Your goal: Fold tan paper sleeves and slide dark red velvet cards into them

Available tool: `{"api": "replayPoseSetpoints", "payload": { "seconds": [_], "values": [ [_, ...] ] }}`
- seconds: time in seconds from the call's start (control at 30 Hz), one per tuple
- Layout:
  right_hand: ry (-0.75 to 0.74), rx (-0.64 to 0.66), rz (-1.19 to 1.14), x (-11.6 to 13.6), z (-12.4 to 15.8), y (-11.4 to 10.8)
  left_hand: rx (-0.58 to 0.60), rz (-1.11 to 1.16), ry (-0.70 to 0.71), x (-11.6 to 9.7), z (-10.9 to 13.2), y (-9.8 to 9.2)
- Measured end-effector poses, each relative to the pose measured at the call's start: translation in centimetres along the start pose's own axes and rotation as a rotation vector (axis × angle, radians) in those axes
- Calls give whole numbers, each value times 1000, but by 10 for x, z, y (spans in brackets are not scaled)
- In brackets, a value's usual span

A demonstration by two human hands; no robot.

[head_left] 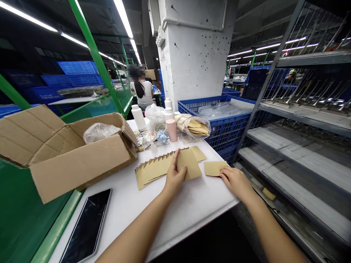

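A row of several overlapping tan paper envelopes (156, 168) lies fanned across the white table (192, 208). My left hand (174, 177) pinches the nearest envelope (192, 164) of the row between thumb and fingers. One single tan envelope (213, 168) lies apart to the right. My right hand (236, 181) rests on the table with its fingertips touching that envelope's right edge, fingers curled and pressed down.
An open cardboard box (68, 153) holding a plastic bag stands at the left. A black phone (87, 224) lies at the near left. Bottles (138, 117), a pink cup (172, 130) and a bag of envelopes (196, 127) stand behind. A blue crate (219, 124) and metal shelves (301, 120) are at the right. A person sits far behind.
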State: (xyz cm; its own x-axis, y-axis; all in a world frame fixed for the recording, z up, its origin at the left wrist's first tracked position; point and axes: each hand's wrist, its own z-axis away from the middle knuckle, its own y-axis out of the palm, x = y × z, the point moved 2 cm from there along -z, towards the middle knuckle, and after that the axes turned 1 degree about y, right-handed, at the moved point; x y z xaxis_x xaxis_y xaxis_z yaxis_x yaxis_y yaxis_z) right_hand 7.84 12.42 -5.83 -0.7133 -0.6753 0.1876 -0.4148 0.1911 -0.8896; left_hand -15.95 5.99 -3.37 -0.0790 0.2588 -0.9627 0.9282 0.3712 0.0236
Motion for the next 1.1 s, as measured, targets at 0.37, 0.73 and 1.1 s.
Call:
{"api": "replayPoseSetpoints", "payload": {
  "seconds": [0.37,0.73,1.1],
  "values": [
    [130,-477,-359,66,-18,-13,179,-287,57,-14,17,15],
    [-45,-490,-518,101,-19,10,126,-214,-7,0,11,12],
    [567,-562,-961,65,-18,20,39,-211,-118,-6,9,5]
  ]
}}
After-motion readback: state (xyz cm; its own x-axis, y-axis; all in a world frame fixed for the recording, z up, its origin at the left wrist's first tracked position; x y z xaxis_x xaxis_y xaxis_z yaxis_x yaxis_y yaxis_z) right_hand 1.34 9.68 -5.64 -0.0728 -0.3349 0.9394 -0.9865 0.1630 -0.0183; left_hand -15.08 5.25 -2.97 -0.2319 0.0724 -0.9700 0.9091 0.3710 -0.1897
